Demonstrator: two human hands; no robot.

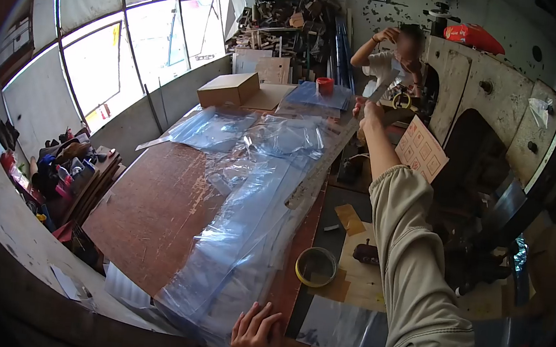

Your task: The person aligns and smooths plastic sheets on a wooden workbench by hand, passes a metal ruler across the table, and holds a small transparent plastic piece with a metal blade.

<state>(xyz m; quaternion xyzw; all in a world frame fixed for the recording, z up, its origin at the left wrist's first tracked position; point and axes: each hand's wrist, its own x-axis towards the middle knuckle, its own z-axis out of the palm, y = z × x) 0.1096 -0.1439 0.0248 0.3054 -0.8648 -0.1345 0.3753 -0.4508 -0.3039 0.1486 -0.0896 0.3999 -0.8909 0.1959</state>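
Clear plastic sheeting [238,236] lies in a long, wrinkled band across the brown tabletop [155,195]. At the bottom centre, my left hand [257,337] rests on the near edge of the sheeting, fingers slightly bent and apart. My right arm reaches far forward, and my right hand [369,114] is closed around a long, flat, worn strip [321,172]. The strip slants along the right side of the sheeting, its near end over the plastic and its far end beyond my hand. More crumpled plastic [288,136] lies toward the far end of the table.
A cardboard box [229,89] and a red roll [324,86] sit at the far end. A yellow-rimmed tape roll [316,267] and black tool [367,253] lie right of the table. Another person [396,61] is at the back, near a large machine [493,94].
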